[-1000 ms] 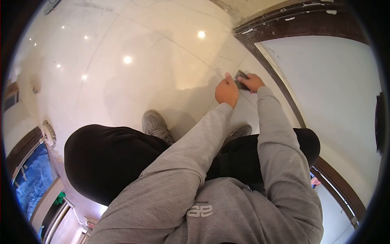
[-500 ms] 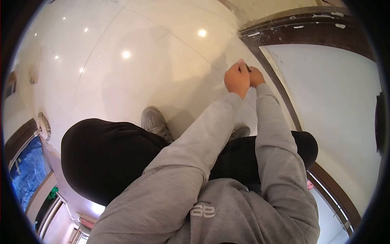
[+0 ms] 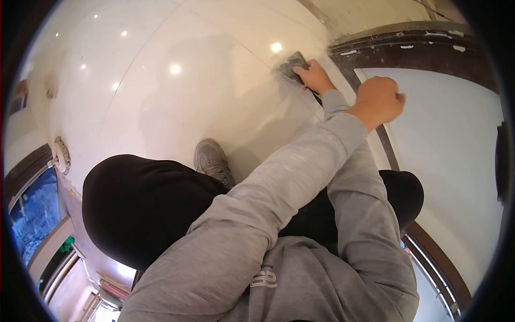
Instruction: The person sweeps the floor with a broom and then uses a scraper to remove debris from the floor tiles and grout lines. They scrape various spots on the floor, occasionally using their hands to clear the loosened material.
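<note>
Grey long-sleeved sweatshirt [image 3: 308,287], white chest logo [image 3: 264,278], black trousers [image 3: 145,206], grey shoe [image 3: 211,160]

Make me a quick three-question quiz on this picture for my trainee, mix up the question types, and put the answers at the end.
1. Multiple choice: where is the flat grey tool held? A) left B) right C) both
2. True or false: the left sleeve crosses over the right sleeve in this view.
3. Count: how many shoes show?

Key:
1. B. The right hand has the grip on it; the left hand is curled into a fist, apart from it.
2. True.
3. One.
</note>
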